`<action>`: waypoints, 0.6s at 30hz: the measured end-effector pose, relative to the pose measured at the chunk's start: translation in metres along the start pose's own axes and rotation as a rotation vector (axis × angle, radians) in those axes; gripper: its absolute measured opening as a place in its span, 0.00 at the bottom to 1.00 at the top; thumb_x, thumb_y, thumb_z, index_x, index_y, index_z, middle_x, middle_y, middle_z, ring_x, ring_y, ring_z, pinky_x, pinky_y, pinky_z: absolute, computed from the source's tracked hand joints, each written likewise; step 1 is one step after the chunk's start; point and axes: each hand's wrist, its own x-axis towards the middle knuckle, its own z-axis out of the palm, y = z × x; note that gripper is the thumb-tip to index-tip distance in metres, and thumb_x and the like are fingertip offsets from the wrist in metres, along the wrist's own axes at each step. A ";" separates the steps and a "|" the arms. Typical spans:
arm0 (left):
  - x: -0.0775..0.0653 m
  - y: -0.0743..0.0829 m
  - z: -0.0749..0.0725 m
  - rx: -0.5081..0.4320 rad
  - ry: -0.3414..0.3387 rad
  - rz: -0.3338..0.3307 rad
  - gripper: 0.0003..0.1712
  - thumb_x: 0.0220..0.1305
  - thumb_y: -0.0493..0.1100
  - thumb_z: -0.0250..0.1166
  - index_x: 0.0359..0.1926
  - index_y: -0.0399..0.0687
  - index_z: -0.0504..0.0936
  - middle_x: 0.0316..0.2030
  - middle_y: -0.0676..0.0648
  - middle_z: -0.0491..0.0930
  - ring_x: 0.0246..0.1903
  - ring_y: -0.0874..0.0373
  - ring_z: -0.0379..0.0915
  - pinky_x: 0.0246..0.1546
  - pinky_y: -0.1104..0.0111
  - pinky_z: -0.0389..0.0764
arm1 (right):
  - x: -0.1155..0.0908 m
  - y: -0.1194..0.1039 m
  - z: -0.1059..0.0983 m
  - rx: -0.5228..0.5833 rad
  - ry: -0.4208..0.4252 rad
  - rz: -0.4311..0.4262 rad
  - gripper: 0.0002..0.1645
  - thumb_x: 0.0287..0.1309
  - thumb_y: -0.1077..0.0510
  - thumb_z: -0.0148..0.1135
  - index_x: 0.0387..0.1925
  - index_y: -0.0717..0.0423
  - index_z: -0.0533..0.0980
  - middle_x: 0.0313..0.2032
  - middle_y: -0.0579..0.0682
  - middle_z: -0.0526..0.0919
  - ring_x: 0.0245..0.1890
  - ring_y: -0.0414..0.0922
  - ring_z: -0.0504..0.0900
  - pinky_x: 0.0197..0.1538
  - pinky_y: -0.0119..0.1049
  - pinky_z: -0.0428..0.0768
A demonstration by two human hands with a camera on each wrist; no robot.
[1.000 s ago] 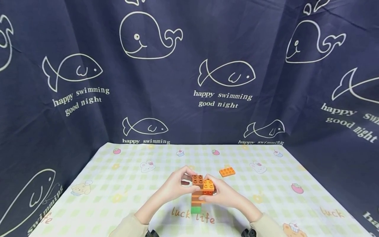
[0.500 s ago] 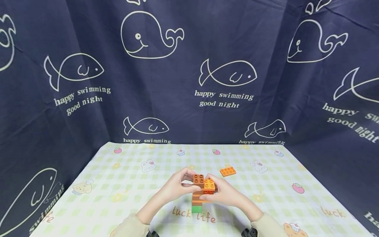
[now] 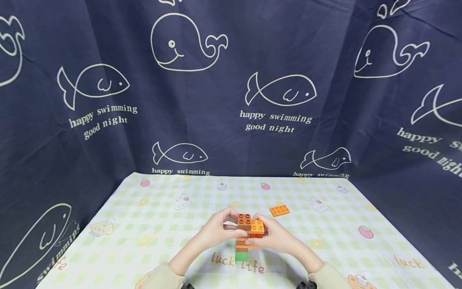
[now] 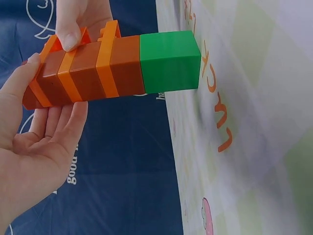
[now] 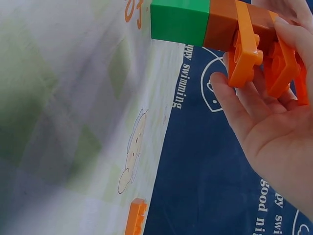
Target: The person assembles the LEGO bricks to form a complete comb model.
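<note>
Hands meet over a block tower (image 3: 245,237) that stands on the checked tablecloth (image 3: 151,224), near the front edge by the printed words. The tower has a green block (image 4: 168,61) at its foot, brown blocks banded with thin orange plates above it, and an orange block (image 3: 257,226) at the top right, beside the brown top block.

The left hand (image 3: 216,230) holds the upper part of the tower from the left: in the left wrist view its thumb lies along the brown side and the fingers sit half open behind it. The right hand (image 3: 272,237) pinches the orange block and the orange plate under it, fingers curled below, as the right wrist view shows.

To seat this block well, I judge the left hand should brace the tower firmly, so that pressure does not tip it on its narrow green foot. The right hand should line the block up squarely and push straight down, not sideways, since the orange part overhangs to the right.

A loose orange plate (image 3: 279,210) lies flat on the cloth, apart from the hands, behind and to the right.
</note>
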 end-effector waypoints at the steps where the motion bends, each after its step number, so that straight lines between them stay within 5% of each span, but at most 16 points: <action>1: 0.000 0.000 0.000 -0.001 0.000 0.002 0.21 0.52 0.40 0.71 0.44 0.38 0.73 0.44 0.45 0.79 0.44 0.60 0.76 0.47 0.75 0.80 | 0.000 0.000 0.000 0.006 0.000 0.000 0.18 0.51 0.54 0.69 0.38 0.55 0.70 0.34 0.48 0.81 0.32 0.35 0.80 0.35 0.32 0.83; 18: 0.001 -0.002 0.001 0.014 0.008 0.010 0.20 0.51 0.40 0.72 0.41 0.39 0.73 0.43 0.44 0.78 0.43 0.60 0.77 0.47 0.75 0.80 | -0.007 0.002 -0.009 -0.012 -0.012 0.017 0.19 0.53 0.52 0.68 0.43 0.53 0.73 0.38 0.48 0.83 0.38 0.36 0.82 0.43 0.34 0.83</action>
